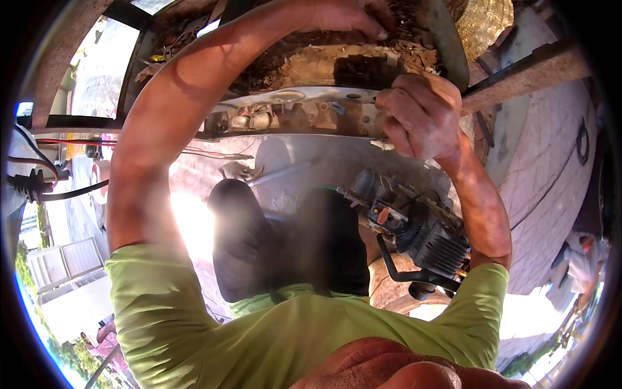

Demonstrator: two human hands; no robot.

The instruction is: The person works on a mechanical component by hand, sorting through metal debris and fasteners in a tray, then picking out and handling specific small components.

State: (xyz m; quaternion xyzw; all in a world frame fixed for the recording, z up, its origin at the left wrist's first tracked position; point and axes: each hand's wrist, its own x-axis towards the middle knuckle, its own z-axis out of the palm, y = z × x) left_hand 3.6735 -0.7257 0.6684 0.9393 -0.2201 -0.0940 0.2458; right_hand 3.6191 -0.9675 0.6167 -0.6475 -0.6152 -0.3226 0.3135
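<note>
My left hand (346, 14) reaches far forward over the cluttered wooden bench top (311, 67), close to its scraps and shavings. Its fingers are bent and closed; whatever they hold, if anything, is too small or shaded to make out. At the bench's near edge, my right hand (421, 115) is curled into a fist, knuckles up. Its palm side is hidden, so I cannot see what lies in it. Just left of it runs the pale front rim (304, 96) of the bench. A dark square opening (359, 70) shows in the top between my hands.
A compressor-like machine (421, 227) with a finned cylinder and black handle stands on the floor by my right arm. Small parts lie on a ledge (285, 120) under the bench rim. A metal bar (528, 74) juts out at right. Cables (71, 141) run at left.
</note>
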